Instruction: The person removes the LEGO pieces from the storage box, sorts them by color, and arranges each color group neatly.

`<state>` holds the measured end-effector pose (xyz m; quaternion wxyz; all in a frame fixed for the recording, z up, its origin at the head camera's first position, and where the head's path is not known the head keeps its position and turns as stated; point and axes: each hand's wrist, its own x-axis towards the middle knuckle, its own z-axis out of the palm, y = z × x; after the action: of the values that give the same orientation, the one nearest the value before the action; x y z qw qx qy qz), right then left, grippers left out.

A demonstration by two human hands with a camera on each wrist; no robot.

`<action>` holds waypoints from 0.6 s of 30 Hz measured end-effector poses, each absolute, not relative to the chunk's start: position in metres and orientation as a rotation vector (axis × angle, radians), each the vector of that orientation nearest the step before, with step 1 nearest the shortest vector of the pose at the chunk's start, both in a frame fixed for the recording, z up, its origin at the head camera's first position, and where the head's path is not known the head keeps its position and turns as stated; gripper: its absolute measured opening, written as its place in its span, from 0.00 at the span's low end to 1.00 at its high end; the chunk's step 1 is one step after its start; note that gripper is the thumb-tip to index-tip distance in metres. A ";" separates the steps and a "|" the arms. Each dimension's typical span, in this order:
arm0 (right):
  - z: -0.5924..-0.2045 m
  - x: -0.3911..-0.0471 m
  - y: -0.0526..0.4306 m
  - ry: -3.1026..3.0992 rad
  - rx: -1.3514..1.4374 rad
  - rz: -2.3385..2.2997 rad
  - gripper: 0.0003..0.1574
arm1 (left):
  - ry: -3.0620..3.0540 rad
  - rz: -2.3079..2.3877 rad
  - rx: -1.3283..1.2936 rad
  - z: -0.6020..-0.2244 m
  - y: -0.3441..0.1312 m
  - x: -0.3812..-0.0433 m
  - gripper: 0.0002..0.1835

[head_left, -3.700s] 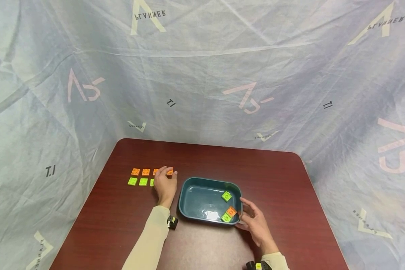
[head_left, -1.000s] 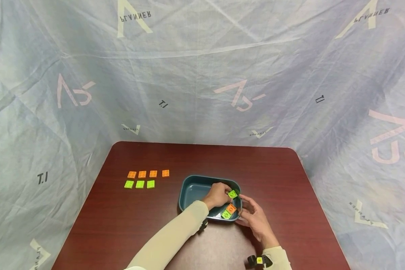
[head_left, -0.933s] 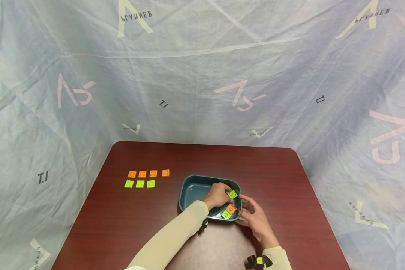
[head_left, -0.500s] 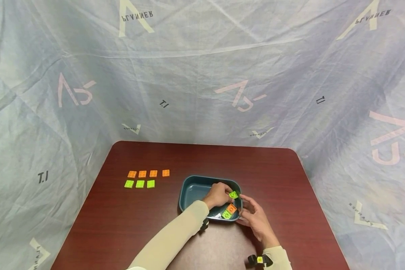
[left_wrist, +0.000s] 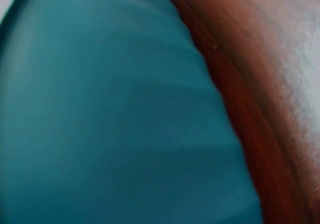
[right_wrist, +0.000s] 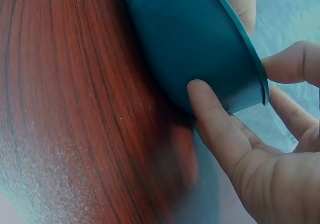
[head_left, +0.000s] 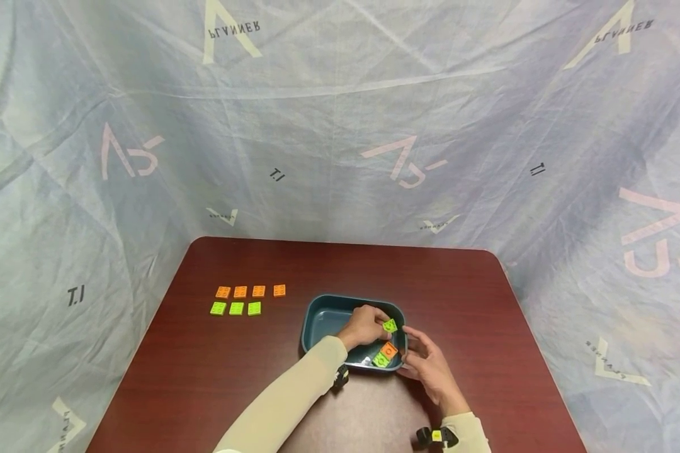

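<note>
In the head view my left hand [head_left: 365, 326] reaches into a dark teal tray [head_left: 319, 321] and pinches a tilted lime-green toy brick [head_left: 390, 325] at its far right corner. Part of the tray floor is hidden under that hand. Nearer the front, an orange brick [head_left: 388, 350] and another green brick [head_left: 381, 360] lie together inside. My right hand [head_left: 430, 368] is at the tray's right end. In the right wrist view one finger presses the outer wall of the tray [right_wrist: 185, 39], while another fingertip meets the rim. The left wrist view shows only tray wall [left_wrist: 115, 104] and tabletop.
Left of the tray, orange bricks [head_left: 258, 291] stand in a row of several, with a row of three green bricks [head_left: 236, 308] in front. The dark red wooden table [head_left: 442, 277] is enclosed by grey printed sheeting [head_left: 340, 126].
Since the oldest frame my left hand has moved right, from the brick rows into the tray. Over the last second the pinched brick has only shifted slightly. The right hand has stayed at the tray's end.
</note>
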<state>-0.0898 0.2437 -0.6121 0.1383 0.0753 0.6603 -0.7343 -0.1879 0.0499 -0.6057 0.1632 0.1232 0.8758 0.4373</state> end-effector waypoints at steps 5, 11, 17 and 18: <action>-0.610 -0.091 0.243 1.927 0.229 -2.107 0.43 | 2.436 1.370 0.300 -0.602 0.043 -0.185 0.20; -0.608 -0.089 0.243 1.912 0.238 -2.100 0.44 | 2.318 1.545 0.260 -0.598 0.029 -0.183 0.21; -0.608 -0.090 0.242 1.921 0.244 -2.092 0.44 | 2.203 1.658 0.245 -0.595 0.014 -0.182 0.23; -0.608 -0.089 0.242 1.925 0.244 -2.091 0.44 | 2.197 1.673 0.242 -0.595 0.012 -0.181 0.23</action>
<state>-0.0893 0.2417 -0.6078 0.1440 0.0847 0.6678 -0.7254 -0.1814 0.0121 -0.5946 0.1838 0.0860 0.7790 0.5933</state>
